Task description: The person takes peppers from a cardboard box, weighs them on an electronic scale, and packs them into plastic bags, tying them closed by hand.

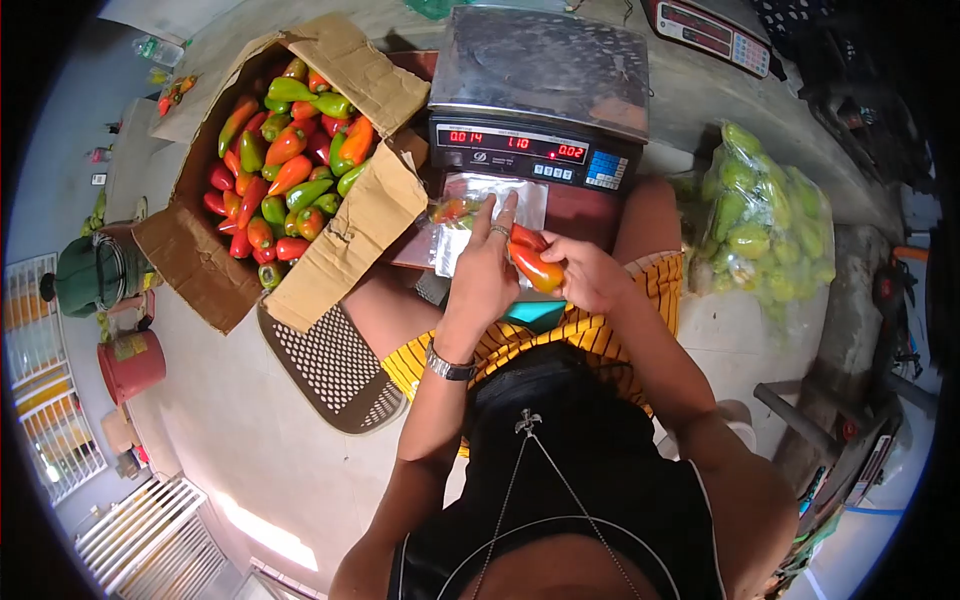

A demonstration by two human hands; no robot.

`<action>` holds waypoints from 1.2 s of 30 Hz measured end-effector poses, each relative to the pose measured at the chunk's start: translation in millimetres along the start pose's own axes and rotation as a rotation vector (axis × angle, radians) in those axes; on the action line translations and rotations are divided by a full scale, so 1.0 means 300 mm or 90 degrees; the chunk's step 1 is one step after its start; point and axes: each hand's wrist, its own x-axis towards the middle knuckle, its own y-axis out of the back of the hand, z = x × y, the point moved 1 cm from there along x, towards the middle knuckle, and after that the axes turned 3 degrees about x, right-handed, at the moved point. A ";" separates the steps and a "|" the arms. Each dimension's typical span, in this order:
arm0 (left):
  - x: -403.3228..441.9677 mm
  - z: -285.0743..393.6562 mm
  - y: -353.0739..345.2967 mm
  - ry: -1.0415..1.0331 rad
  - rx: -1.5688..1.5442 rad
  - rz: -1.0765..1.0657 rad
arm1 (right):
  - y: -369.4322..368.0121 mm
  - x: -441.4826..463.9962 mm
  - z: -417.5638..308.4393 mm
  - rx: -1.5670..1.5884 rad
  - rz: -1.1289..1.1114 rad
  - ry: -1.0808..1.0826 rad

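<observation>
Clock hours taken from the point between our hands, 12 at the top of the view. Step in hand, as we judge it: handling peppers over the pale plastic wrapping [452,250], just short of the scale [470,158]. Our held peppers [538,270], two as far as we can tell, one orange-red and one darker red, sit in the right hand [590,272], right beside the left fingers.

Next move, our estimate: the right grip needs to stay light, since the skins look smooth and slick, and the left fingers need to give way before the peppers cross to 10 o'clock.

Pose. Right: forearm comes up from 5 o'clock, thumb and fingers closed on the peppers from their 3 o'clock side. Left: forearm rises from 7 o'clock, a watch [450,365] at the wrist; the left hand [480,272] points two fingers toward 12, straight and slightly parted over the wrapping. Whether its remaining fingers pinch anything, we cannot tell.

Surroundings: carton [375,230] of peppers at 10 o'clock; scale at 12, display reading 0.014, 1.10, 0.02; bagged green produce [765,215] near 3.
</observation>
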 end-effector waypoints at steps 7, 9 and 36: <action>-0.017 -0.005 0.021 0.027 -0.016 0.090 | -0.106 0.039 -0.026 0.028 0.093 0.013; -0.022 -0.003 0.010 0.021 0.000 0.140 | -0.075 0.060 -0.015 -0.038 0.095 0.022; -0.037 -0.003 -0.009 -0.003 -0.033 0.178 | -0.137 0.084 -0.039 -0.339 0.081 0.156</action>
